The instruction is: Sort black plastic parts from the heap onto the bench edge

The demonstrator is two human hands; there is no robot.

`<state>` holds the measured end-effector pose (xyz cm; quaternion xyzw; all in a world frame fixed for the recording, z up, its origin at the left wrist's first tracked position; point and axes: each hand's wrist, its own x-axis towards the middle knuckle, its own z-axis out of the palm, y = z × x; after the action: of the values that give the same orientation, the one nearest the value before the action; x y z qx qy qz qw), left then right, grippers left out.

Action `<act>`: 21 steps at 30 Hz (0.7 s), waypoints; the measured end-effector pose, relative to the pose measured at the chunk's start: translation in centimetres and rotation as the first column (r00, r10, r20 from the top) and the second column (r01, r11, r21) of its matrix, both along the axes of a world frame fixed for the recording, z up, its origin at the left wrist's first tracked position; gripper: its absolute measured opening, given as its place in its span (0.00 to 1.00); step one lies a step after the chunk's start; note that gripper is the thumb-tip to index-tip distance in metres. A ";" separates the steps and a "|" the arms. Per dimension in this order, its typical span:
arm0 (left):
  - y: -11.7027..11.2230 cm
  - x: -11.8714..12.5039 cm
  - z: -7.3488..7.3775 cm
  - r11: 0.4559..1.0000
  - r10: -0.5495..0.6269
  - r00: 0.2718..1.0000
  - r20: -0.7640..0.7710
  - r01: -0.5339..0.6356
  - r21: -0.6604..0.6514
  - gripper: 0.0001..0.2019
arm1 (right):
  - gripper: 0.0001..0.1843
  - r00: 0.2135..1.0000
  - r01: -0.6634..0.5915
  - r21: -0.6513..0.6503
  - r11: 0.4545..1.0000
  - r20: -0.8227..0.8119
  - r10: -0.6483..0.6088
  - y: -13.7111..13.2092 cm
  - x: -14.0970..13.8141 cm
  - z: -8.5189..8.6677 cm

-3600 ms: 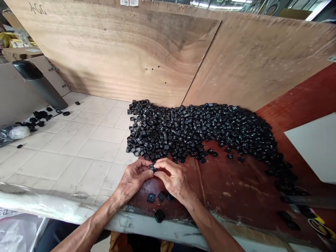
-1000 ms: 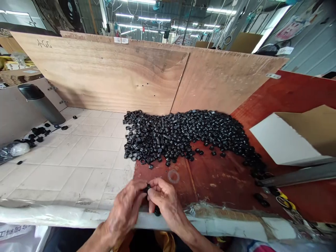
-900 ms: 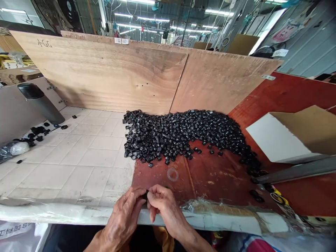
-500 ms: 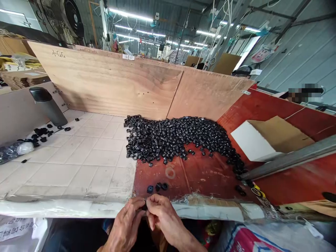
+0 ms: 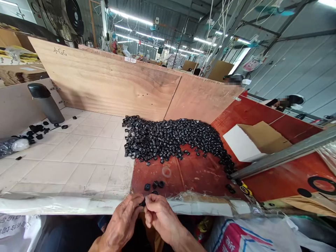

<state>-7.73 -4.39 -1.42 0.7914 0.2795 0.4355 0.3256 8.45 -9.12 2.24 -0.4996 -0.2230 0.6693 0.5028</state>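
Just over the table's front edge, my left hand (image 5: 123, 218) is closed, with a small black round plastic part (image 5: 143, 202) held at its fingertips. My right hand (image 5: 163, 217) meets it there, thumb and forefinger pinched on the same part; the fingers hide most of it. Beyond the fingertips a few loose black plastic parts (image 5: 158, 184) lie on the red board (image 5: 170, 182). Farther back spreads a large heap of similar black ring-like parts (image 5: 168, 140).
A dark flask (image 5: 47, 105) stands at the left near scattered black pieces (image 5: 36, 129). An open cardboard box (image 5: 246, 141) sits at the right behind a slanting metal bar (image 5: 286, 154). Wooden panels (image 5: 110, 80) wall the back. Other people are partly visible beyond.
The view has turned slightly to the right. One more loose black part now shows just beyond my right fingertips. Both hands stay together, pinching a small part.
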 end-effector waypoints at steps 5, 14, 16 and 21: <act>1.7 -1.0 3.6 0.953 -0.290 0.937 -0.193 0.266 -0.143 0.11 | 0.20 0.934 -0.212 0.027 0.977 0.300 0.195 0.9 3.2 0.3; 11.0 4.9 1.1 0.943 0.262 0.933 -0.248 -0.302 -0.140 0.10 | 0.19 0.160 -0.464 0.369 0.805 0.929 -0.334 11.0 7.4 -3.0; 12.1 6.4 -0.4 0.944 0.314 0.912 -0.264 -0.330 -0.018 0.13 | 0.18 0.084 -0.515 0.320 0.795 0.942 -0.325 12.2 7.9 -3.7; 12.7 7.8 -1.3 0.930 0.366 0.845 -0.390 -0.342 0.132 0.09 | 0.15 0.098 -0.570 0.323 0.756 0.940 -0.328 12.9 8.7 -4.9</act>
<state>0.02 8.29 -2.68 0.8083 0.4697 0.3210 0.1514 17.19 3.79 -2.67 -0.5848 -0.7532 0.0799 0.2903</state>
